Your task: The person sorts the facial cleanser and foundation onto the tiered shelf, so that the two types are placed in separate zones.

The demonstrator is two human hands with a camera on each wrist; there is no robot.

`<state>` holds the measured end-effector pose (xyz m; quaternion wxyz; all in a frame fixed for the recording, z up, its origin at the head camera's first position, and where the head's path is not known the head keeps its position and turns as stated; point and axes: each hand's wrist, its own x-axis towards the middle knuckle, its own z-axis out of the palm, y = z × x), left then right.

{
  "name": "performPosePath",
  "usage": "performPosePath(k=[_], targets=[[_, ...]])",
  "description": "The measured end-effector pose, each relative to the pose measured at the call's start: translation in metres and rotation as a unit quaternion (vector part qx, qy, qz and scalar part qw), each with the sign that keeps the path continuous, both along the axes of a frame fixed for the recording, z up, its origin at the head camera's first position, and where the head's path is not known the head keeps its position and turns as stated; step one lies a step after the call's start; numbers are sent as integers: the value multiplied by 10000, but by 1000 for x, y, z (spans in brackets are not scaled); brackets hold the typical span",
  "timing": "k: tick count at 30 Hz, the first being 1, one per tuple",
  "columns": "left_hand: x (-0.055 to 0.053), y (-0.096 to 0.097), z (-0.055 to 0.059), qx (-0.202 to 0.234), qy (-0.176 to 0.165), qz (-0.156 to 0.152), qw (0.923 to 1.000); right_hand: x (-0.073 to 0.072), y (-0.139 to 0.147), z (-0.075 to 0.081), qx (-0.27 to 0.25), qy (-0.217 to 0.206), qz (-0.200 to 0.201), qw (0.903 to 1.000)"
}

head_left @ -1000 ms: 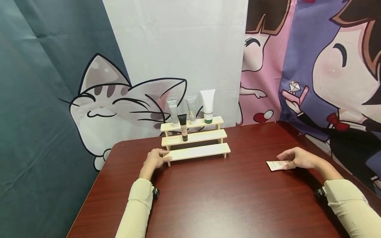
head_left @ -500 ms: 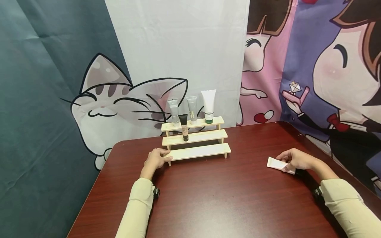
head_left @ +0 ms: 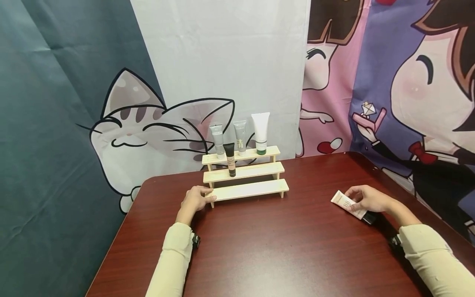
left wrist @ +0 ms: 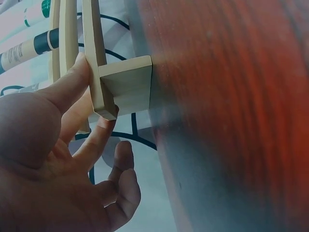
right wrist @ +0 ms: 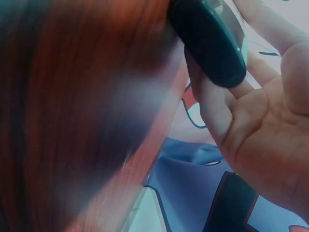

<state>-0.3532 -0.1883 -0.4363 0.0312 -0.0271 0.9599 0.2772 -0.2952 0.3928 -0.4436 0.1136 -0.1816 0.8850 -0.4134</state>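
My left hand (head_left: 195, 199) pinches the left end of the lowest step of a three-tier wooden display stand (head_left: 248, 190), thumb on top and fingers beneath, as the left wrist view shows. On the right of the table my right hand (head_left: 369, 199) grips a pale cosmetic tube (head_left: 345, 201) with a black cap (head_left: 368, 218) by its middle. The tube is tilted, cap toward me; in the right wrist view its dark cap (right wrist: 212, 43) sticks out past the fingers. On the stand's middle step a black-capped beige tube (head_left: 231, 161) stands upright at the left.
Along the top step stand a grey tube (head_left: 218, 142), a second grey tube (head_left: 240, 138) and a larger white tube with a green cap (head_left: 261, 132). The dark red table (head_left: 259, 243) ends at a printed cloth backdrop (head_left: 230, 62) behind and at the right.
My right hand has turned the pale tube, so its black cap now shows toward me and its printed face is visible. My left hand keeps its hold on the stand.
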Motion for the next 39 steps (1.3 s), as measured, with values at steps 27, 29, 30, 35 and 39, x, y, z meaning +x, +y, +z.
performPosePath(k=[27, 29, 30, 35, 39], targets=[[3, 2, 1, -40, 57, -29, 10000, -2, -42, 9, -346, 858, -752, 9929], [3, 2, 2, -37, 52, -18, 10000, -3, -44, 10, -321, 948, -750, 9922], [3, 2, 2, -33, 47, -14, 10000, -3, -45, 10, -325, 958, -746, 9921], [3, 3, 2, 7, 26, 25, 10000, -6, -52, 8, -331, 1043, -714, 9914], [3, 2, 2, 13, 32, 46, 10000, -7, -63, 10, -364, 1134, -697, 9904]])
